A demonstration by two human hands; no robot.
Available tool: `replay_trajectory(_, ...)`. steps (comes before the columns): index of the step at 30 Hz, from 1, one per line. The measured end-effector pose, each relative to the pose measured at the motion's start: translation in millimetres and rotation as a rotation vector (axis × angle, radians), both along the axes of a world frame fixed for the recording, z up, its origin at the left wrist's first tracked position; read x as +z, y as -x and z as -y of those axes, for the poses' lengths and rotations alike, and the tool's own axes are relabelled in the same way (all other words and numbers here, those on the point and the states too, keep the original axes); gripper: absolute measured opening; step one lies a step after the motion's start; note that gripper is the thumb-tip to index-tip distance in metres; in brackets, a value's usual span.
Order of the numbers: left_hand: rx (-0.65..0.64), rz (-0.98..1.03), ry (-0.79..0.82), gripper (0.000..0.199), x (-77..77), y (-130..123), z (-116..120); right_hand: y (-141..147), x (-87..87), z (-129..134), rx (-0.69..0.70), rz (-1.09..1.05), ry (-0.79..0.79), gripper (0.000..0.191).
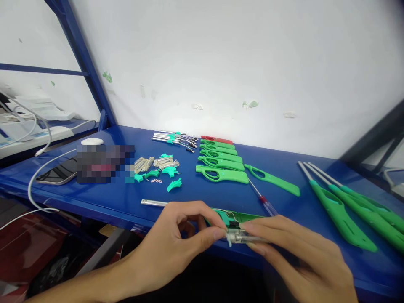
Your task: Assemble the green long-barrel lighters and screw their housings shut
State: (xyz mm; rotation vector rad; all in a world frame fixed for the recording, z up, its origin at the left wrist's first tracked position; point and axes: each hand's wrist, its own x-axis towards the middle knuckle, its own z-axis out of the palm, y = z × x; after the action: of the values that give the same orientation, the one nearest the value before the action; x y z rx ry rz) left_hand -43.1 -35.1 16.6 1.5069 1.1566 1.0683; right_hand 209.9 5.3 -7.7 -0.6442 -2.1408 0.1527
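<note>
Between my hands, near the table's front edge, is a clear plastic cartridge [241, 237] with a small pale fitting at its left end. My right hand [299, 252] holds its body between thumb and fingers. My left hand [189, 240] pinches at the fitting end, thumb against index finger. Just behind the cartridge lies an opened green lighter shell [248, 217], with a teal piece and a thin wire inside, partly hidden by my fingers. A metal tube [154, 203] sticks out to the left behind my left hand.
Green lighter shells [224, 174] and a red one [216, 139] lie in a row. Metal rods [168, 137], teal triggers [174, 184] and clear cartridges [144, 164] are left. A screwdriver [267, 205] and several long green lighters [342, 216] are right. A phone [58, 170] lies far left.
</note>
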Motion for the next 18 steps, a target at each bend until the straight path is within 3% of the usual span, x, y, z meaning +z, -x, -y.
replay_trajectory(18, -0.066, -0.001, 0.089, 0.021, -5.3, -1.0, 1.5, -1.3, -1.5, 0.6, -0.015, -0.018, 0.013, 0.014)
